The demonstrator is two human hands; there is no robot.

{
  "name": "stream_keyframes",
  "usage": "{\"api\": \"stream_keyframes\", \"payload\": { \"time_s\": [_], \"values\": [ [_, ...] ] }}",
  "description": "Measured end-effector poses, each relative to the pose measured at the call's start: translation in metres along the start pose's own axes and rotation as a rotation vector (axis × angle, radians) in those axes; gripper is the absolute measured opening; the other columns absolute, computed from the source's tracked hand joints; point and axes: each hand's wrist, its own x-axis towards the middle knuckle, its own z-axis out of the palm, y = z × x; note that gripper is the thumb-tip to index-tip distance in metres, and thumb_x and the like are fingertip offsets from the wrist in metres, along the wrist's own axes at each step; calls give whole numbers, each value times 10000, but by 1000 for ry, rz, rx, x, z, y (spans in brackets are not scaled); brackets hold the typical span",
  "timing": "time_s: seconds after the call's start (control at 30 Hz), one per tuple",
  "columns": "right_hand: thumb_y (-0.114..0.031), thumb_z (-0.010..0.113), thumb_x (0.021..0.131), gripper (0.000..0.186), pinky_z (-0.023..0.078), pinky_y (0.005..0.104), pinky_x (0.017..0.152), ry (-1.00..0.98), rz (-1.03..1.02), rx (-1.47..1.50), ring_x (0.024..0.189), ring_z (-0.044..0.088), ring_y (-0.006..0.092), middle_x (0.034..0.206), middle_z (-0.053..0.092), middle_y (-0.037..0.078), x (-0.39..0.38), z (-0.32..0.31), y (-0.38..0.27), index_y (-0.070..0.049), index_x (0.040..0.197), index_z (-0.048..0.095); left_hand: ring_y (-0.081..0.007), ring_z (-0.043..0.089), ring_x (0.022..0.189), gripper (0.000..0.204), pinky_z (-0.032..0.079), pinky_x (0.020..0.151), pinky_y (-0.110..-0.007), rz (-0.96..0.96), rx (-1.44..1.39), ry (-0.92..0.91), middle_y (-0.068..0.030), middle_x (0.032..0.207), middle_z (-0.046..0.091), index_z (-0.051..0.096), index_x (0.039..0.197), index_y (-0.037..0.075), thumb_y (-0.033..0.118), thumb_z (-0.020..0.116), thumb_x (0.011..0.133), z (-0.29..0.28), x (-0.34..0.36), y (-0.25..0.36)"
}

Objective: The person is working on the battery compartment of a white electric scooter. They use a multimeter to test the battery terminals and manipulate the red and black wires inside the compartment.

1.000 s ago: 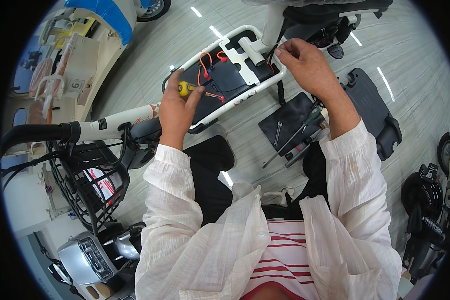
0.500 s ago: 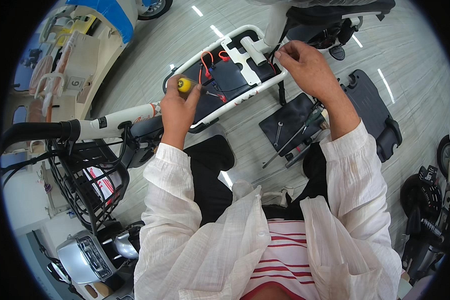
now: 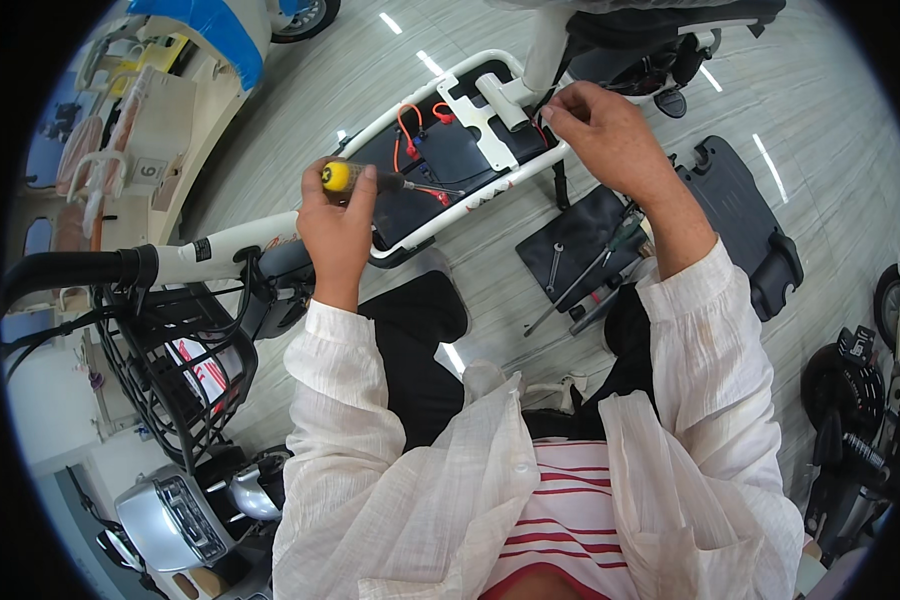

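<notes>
My left hand (image 3: 336, 225) grips a screwdriver (image 3: 342, 177) by its yellow-capped, see-through handle. The shaft points right, over the open battery bay (image 3: 390, 222) of a white electric bike frame. Inside the bay lie black batteries (image 3: 458, 152) with orange-red wires (image 3: 400, 135) and red terminal covers. A white metal bracket (image 3: 482, 130) crosses them. My right hand (image 3: 610, 130) is closed in a pinch beside the base of the white seat tube (image 3: 547, 55), near a dark cable. What its fingertips hold is too small to make out.
On the floor at right lie a black mat (image 3: 580, 235) with a wrench (image 3: 556, 265) and other tools, and a black plastic cover (image 3: 735, 215). The bike's handlebar (image 3: 70, 265) and black basket (image 3: 175, 370) stand at left. Other vehicles stand around.
My left hand has moved left with the screwdriver, and more of its handle and shaft now shows. My right hand has shifted slightly left, still pinched near the seat tube.
</notes>
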Motion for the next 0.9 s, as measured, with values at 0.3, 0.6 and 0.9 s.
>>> {"api": "stream_keyframes", "payload": {
  "time_s": [0.3, 0.6, 0.9],
  "values": [
    [-204, 780, 775, 600, 505, 376, 851, -534, 25, -145, 1033, 622, 300, 1120, 634, 184, -16, 5, -1, -76, 1313, 549, -185, 657, 654, 278, 580, 615, -306, -272, -603, 8, -91, 863, 641, 526, 1052, 4, 249, 620, 959, -17, 8, -2],
    [-100, 669, 865, 233, 531, 340, 739, -582, -16, -168, 840, 672, 228, 904, 675, 131, -11, 11, -1, 13, 1066, 632, -162, 651, 645, 233, 573, 614, -285, -349, -801, 5, -72, 813, 655, 559, 1002, 52, 279, 602, 969, -24, 11, -12],
    [-115, 641, 869, 147, 530, 338, 646, -608, 99, -181, 735, 675, 205, 781, 670, 113, -8, 21, 7, 29, 897, 654, -162, 641, 631, 257, 570, 607, -284, -309, -751, 146, -88, 771, 647, 545, 980, 35, 286, 598, 969, -34, 13, -16]
  ]
}}
